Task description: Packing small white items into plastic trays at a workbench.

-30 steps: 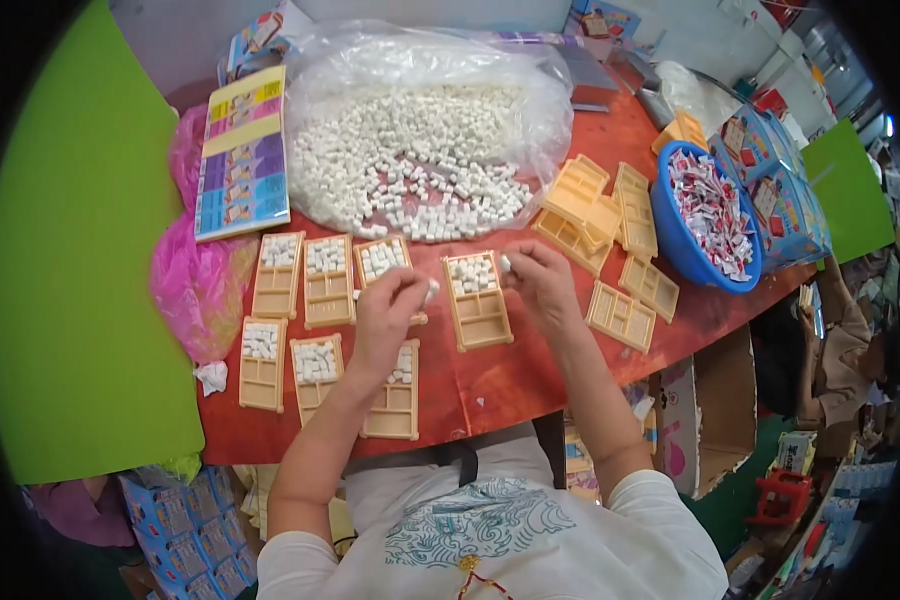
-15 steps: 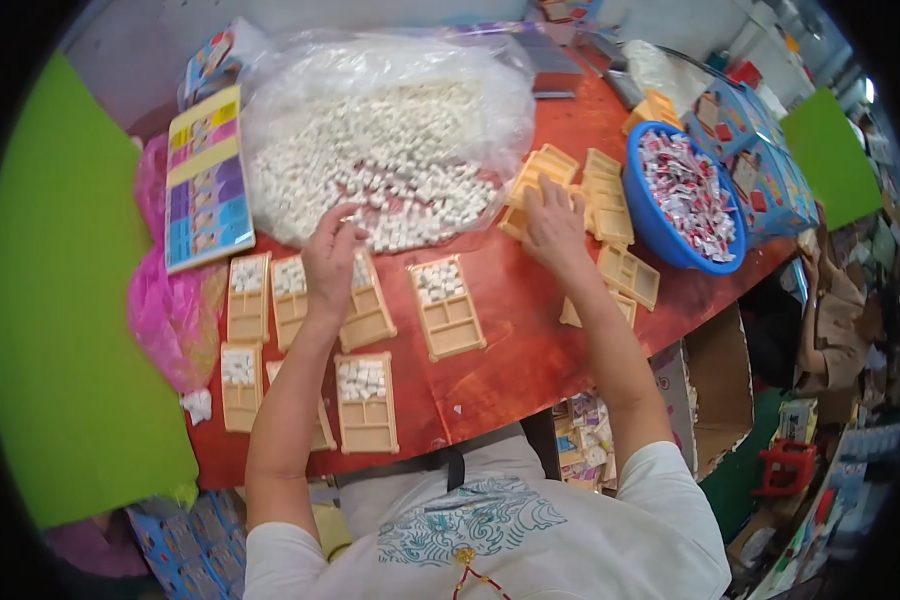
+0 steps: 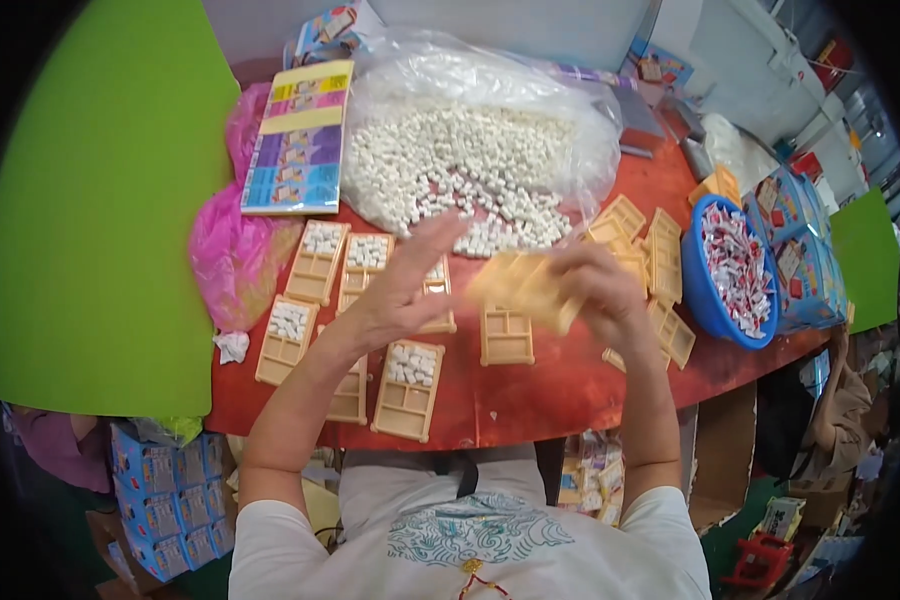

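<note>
My right hand (image 3: 610,292) is closed on a cream plastic compartment tray (image 3: 518,284), which is tilted, raised above the table and blurred by motion. To its left, my left hand (image 3: 405,290) has its fingers stretched out and apart, with nothing in them. It hovers over a row of similar trays, near the held tray's left end. One tray on the table (image 3: 407,400) has small white cubes in its far compartment and bare near compartments; several others alike stand left of it. Below the held tray, another tray (image 3: 507,335) is partly hidden.
A clear plastic bag (image 3: 580,120) spreads at the back under a heap of white cubes (image 3: 450,165). Cream trays (image 3: 664,255) lie piled at the right beside a blue basin (image 3: 698,285) of small wrapped packets. A printed card sheet (image 3: 295,150) and pink plastic bag (image 3: 232,250) lie left.
My right hand has lifted a tray off the right-hand pile and carried it left. My left hand has turned, its fingers now stretched toward that tray. The whole view has shifted.
</note>
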Motion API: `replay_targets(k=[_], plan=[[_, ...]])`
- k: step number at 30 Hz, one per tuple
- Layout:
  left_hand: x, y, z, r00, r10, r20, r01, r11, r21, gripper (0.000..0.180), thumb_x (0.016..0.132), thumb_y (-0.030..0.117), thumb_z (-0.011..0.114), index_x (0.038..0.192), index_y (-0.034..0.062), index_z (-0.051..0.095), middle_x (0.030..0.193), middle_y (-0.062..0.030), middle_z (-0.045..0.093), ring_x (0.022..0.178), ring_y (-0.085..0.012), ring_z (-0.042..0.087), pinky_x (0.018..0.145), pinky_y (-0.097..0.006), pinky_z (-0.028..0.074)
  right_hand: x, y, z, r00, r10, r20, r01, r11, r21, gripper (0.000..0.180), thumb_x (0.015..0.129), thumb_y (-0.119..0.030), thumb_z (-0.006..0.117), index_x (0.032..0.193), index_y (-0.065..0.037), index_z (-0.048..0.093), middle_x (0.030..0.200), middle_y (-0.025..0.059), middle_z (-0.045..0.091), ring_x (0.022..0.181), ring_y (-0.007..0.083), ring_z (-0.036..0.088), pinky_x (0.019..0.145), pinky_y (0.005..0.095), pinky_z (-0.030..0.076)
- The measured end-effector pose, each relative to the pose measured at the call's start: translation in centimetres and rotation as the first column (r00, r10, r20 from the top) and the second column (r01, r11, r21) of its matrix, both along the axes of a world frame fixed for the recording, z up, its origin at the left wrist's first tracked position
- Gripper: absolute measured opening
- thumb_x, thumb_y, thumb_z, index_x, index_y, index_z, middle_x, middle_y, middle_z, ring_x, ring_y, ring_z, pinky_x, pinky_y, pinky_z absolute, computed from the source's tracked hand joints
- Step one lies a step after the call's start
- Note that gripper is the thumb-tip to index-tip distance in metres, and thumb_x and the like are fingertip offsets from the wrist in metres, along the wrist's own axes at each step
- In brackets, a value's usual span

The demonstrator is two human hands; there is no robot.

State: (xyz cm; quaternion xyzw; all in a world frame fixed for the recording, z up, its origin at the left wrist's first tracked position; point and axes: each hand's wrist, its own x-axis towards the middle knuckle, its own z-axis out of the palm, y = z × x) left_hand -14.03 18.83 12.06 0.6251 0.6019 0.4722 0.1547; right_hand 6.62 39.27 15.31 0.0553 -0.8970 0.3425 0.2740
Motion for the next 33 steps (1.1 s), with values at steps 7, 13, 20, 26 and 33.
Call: replay_targets(k=[7, 13, 20, 26, 33], plan=[[-1.8, 2.1, -2.3, 0.594, -0.342, 0.728, 0.721, 0.628, -0.293, 0.065, 0.087, 0.020, 0.068, 0.141, 0.0006, 0.040, 0.138, -0.0130, 0.051, 0.126, -0.0229, 0.050, 0.108, -0.034, 0.038, -7.5, -1.2, -1.5, 0.923, 0.381, 0.057, -0.371, 0.918, -0.140, 0.006, 0.073, -0.001, 0.061, 0.079, -0.004, 0.061, 0.104, 0.0111, 0.062, 0.099, 0.0286, 0.060, 0.085, 0.0365, 0.047], [-4.7, 1.9, -2.9, 0.124, 0.032, 0.992, 0.391, 0.917, -0.079, 0.046, 0.081, 0.008, 0.065, 0.125, -0.0015, 0.056, 0.116, -0.0089, 0.064, 0.101, -0.0189, 0.065, 0.090, -0.034, 0.054, -17.8, 5.1, -7.4, 0.988, -0.061, 0.143, 0.055, 0.997, 0.049, 0.045, 0.079, -0.017, 0.067, 0.123, -0.011, 0.059, 0.123, 0.0173, 0.055, 0.113, 0.0328, 0.056, 0.088, 0.0389, 0.047], [-10.6, 5.7, -8.0, 0.108, 0.160, 0.981, 0.036, 0.986, -0.164, 0.047, 0.082, -0.001, 0.057, 0.128, -0.0035, 0.049, 0.118, -0.0145, 0.062, 0.105, -0.0245, 0.065, 0.091, -0.041, 0.056, -28.5, 9.6, -14.0, 0.777, -0.628, 0.032, 0.539, 0.691, 0.482, 0.036, 0.082, -0.016, 0.062, 0.118, -0.012, 0.059, 0.119, 0.0187, 0.055, 0.110, 0.0370, 0.053, 0.088, 0.0450, 0.048], [-12.6, 10.6, -10.0, 0.171, 0.231, 0.958, -0.054, 0.973, -0.225, 0.058, 0.076, -0.010, 0.042, 0.134, -0.0037, 0.039, 0.124, -0.0210, 0.054, 0.109, -0.0314, 0.062, 0.093, -0.048, 0.056, -31.1, 14.0, -15.9, 0.815, -0.554, 0.170, 0.520, 0.829, 0.206, 0.019, 0.077, -0.012, 0.060, 0.096, -0.010, 0.067, 0.107, 0.0143, 0.057, 0.098, 0.0319, 0.057, 0.079, 0.0410, 0.049], [-13.1, 13.7, -11.8, 0.194, 0.223, 0.955, -0.064, 0.975, -0.215, 0.062, 0.077, -0.015, 0.041, 0.136, 0.0006, 0.036, 0.121, -0.0187, 0.055, 0.107, -0.0300, 0.063, 0.090, -0.045, 0.059, -28.2, 9.2, -11.2, 0.945, -0.147, 0.293, 0.224, 0.941, -0.253, 0.020, 0.074, -0.010, 0.062, 0.092, -0.009, 0.071, 0.098, 0.0161, 0.059, 0.090, 0.0299, 0.061, 0.081, 0.0362, 0.049]])
